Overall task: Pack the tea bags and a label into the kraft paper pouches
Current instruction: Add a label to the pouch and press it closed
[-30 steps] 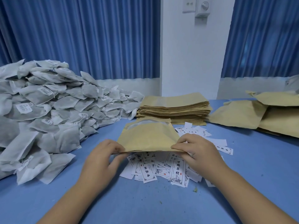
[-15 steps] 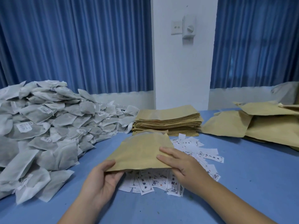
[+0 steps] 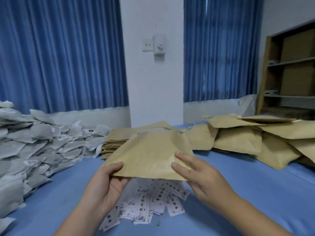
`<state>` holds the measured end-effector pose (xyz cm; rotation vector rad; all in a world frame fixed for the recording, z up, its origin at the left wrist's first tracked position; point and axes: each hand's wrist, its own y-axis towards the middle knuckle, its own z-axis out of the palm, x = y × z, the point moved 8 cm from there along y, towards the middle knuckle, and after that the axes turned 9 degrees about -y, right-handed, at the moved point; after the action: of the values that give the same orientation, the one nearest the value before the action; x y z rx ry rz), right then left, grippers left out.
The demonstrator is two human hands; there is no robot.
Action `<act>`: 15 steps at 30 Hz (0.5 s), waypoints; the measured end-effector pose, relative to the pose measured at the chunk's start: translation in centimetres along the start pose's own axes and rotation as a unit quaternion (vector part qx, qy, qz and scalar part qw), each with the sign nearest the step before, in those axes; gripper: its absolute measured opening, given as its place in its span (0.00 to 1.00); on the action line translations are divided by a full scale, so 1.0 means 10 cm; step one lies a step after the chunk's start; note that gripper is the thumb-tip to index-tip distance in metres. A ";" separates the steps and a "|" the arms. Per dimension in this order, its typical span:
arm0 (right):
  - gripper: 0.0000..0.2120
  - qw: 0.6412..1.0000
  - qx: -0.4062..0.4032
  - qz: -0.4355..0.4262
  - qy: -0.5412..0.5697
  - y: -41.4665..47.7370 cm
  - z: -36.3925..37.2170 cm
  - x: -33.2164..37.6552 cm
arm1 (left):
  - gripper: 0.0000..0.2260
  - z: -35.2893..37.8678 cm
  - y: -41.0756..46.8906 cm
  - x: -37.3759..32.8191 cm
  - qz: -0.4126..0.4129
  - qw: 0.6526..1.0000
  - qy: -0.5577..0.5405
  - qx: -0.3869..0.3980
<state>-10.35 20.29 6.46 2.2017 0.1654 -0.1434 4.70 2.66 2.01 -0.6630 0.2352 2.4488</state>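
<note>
A flat tan kraft paper pouch (image 3: 150, 154) is held clear of the blue table (image 3: 255, 193), its open mouth turned away, presumably so that it can be spread for filling. Its near left corner is pinched by the left hand (image 3: 105, 186), the thumb (image 3: 115, 166) on top and the fingers curled beneath. On its near right corner the straight, slightly spread fingers (image 3: 183, 156) of the right hand (image 3: 201, 178) are laid flat; whether any finger is tucked below cannot be told. Directly under both sets of fingers, small white printed labels (image 3: 153, 201) are scattered. A heap of white tea bags (image 3: 39, 147) is piled to the left of the left fingers, within reach. Beyond the fingertips a stack of empty kraft pouches (image 3: 114, 142) is kept, and plump filled pouches (image 3: 247, 138) are piled right of the right fingers.
</note>
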 end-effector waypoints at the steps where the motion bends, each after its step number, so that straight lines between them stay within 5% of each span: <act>1: 0.23 1.000 0.004 0.012 0.000 -0.01 -0.04 -0.08 | 0.18 0.09 0.05 0.03 0.002 1.000 0.020 0.010; 10: 0.20 0.987 -0.002 0.142 -0.076 -0.55 -0.82 -1.29 | 0.13 1.45 0.70 1.18 -0.038 0.949 0.242 0.197; 15: 0.20 0.975 -0.014 0.197 -0.100 -0.72 -1.32 -1.98 | 0.15 2.21 1.04 1.84 -0.067 0.927 0.263 0.258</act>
<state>-30.46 33.81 11.78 2.1319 -0.3787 -0.1379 -23.35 10.09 11.86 -1.0326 0.9728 1.9065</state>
